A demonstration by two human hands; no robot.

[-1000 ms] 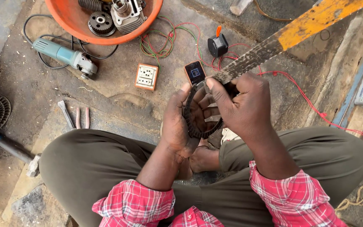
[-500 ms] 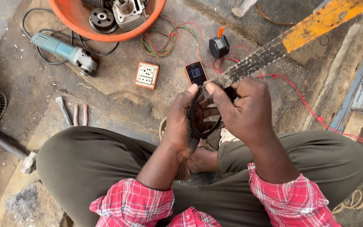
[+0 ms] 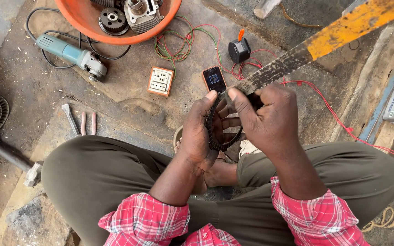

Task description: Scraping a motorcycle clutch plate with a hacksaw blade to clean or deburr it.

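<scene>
Orange plastic basin (image 3: pixel 87 28), round, at 11 o'clock on the concrete floor (image 3: pixel 128 98): held a toothed metal gear (image 3: pixel 111 20) and a ribbed grey engine part (image 3: pixel 141 14). Black toothed ring (image 3: pixel 215 139), rubbery, curved, sat at centre above the crossed legs. Left hand (image 3: pixel 197 136) cupped it, thumb pressed on the upper rim; right hand (image 3: pixel 267 120) closed around its 3 o'clock side, fingers pinching. Teal angle grinder (image 3: pixel 71 54) lay at 10 o'clock; square switch plate (image 3: pixel 161 81) and dark phone (image 3: pixel 214 78) at 12.
</scene>
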